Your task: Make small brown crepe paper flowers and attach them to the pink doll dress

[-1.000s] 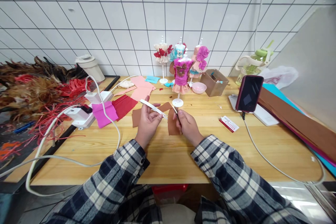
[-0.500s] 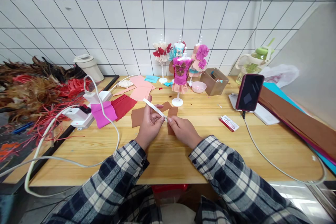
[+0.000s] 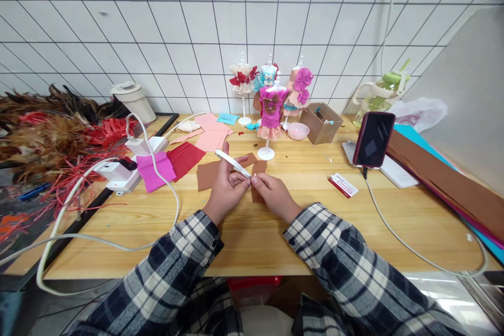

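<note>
My left hand [image 3: 226,190] is closed around a narrow white band [image 3: 233,163], which looks like a roll of tape seen nearly edge-on. It slants from the raised fingers down to the fingertips. My right hand [image 3: 273,192] pinches thumb against forefinger at the band's lower end; what lies in the pinch is too small to make out. The two hands' fingertips meet just above the table. Behind my left hand lies a brown paper piece [image 3: 207,176], and a narrower brown piece [image 3: 259,197] is partly covered by my right hand.
Small dress forms in paper outfits, one a magenta dress [image 3: 271,107], stand ahead near a pink bowl [image 3: 298,130] and cardboard box [image 3: 323,123]. Left are red paper [image 3: 185,161] and a power strip [image 3: 124,177] with looping cables. A phone [image 3: 373,139] stands right.
The white band has turned slightly in my left hand, so more of its curve and darker inner side shows. My right fingertips have shifted very little.
</note>
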Demonstrator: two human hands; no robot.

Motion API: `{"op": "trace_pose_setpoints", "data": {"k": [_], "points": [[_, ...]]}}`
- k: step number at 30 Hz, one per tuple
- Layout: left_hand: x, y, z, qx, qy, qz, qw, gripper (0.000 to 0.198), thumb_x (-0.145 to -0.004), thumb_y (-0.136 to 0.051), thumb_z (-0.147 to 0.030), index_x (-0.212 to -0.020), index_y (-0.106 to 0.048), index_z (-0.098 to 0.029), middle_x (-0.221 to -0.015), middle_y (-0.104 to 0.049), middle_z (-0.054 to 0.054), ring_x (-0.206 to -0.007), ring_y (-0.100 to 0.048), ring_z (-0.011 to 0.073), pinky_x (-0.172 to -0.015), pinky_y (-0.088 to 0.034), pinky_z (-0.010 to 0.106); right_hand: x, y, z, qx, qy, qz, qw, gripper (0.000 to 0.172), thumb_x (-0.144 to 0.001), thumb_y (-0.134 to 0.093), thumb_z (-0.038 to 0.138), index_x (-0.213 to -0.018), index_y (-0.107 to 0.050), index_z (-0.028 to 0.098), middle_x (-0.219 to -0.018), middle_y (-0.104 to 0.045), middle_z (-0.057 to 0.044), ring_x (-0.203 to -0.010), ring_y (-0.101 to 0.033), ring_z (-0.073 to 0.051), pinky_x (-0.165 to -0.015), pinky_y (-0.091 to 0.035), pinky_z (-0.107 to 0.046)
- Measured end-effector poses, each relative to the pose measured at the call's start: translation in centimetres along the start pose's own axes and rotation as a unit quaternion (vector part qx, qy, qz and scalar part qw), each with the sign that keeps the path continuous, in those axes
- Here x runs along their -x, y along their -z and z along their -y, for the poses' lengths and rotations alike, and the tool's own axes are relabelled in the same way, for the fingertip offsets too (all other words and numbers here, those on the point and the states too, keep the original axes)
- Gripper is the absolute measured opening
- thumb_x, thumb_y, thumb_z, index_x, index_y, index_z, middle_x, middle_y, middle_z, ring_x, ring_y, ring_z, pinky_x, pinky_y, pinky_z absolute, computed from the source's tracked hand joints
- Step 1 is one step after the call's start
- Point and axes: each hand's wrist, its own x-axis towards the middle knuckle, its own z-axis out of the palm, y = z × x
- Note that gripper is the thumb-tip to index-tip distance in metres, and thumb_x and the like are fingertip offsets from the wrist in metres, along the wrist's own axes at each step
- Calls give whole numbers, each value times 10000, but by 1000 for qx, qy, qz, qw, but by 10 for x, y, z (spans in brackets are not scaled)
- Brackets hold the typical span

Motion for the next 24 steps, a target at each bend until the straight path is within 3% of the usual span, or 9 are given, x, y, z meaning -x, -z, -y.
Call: {"op": "trace_pose_setpoints", "data": {"k": [13, 19, 24], "points": [[0, 1, -1, 15, 7, 6, 1000, 1015, -726, -732, -219, -1456, -39, -350, -1319, -504, 141, -683, -610, 59, -685, -533, 214, -3, -3, -3, -64, -6, -4, 998, 357, -895, -387, 466, -724, -533, 188, -611, -494, 30, -608, -452, -120, -560, -315, -226], [0, 1, -2, 0, -2, 1, 1000, 976, -724, -727, -217, -1452, -94, -370, -1405, -402, 135, -693, -596, 49, -683, -528, 204, -4, -3, -4, -54, -3, -9, 998, 360, -901, -376, 467, -734, -541, 194, -634, -513, 27, -628, -467, -126, -570, -312, -227], [-1, 4, 1, -8, 3, -16, 1000, 939, -726, -717, -228, -1451, -135, -363, -1392, -413, 107, -779, -598, 80, -715, -529, 216, -3, -2, -2, -14, -14, -27, 999, 380, -905, -371, 476, -681, -506, 200, -604, -491, 32, -598, -450, -125, -550, -289, -227]]}}
